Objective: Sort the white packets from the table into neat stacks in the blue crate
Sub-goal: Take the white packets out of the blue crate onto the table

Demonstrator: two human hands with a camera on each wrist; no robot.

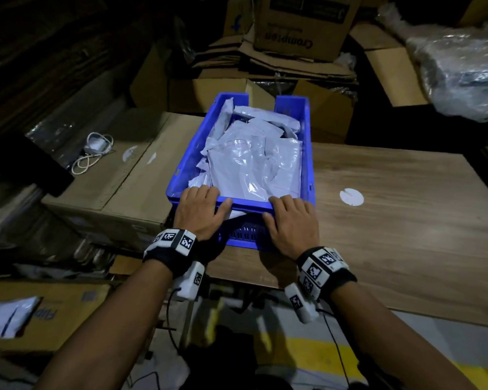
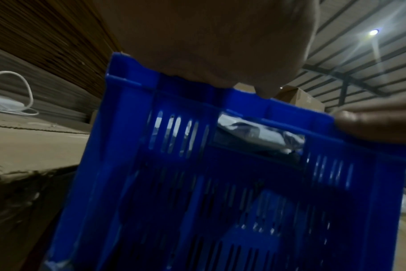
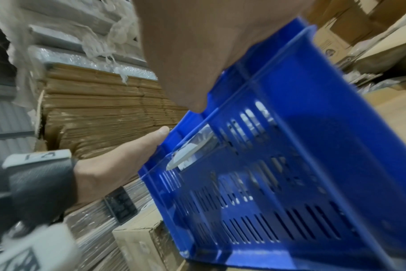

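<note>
A blue crate (image 1: 185,161) stands at the left end of the wooden table (image 1: 392,220), filled with overlapping white packets (image 1: 254,161). My left hand (image 1: 202,209) grips the near rim at its left corner, fingers curled over the edge. My right hand (image 1: 292,220) grips the same rim at the right corner. In the left wrist view the slotted crate wall (image 2: 197,183) fills the frame under my left hand (image 2: 209,45), and a packet (image 2: 255,132) shows through the handle slot. The right wrist view shows the crate (image 3: 313,146), my right hand (image 3: 197,45) and my left hand (image 3: 118,161).
A large cardboard box (image 1: 119,187) sits left of the crate with a coiled white cable (image 1: 93,153) on it. Stacked cardboard boxes (image 1: 302,23) and a plastic-wrapped bundle (image 1: 462,68) stand behind. A round white sticker (image 1: 351,197) lies on the table right of the crate.
</note>
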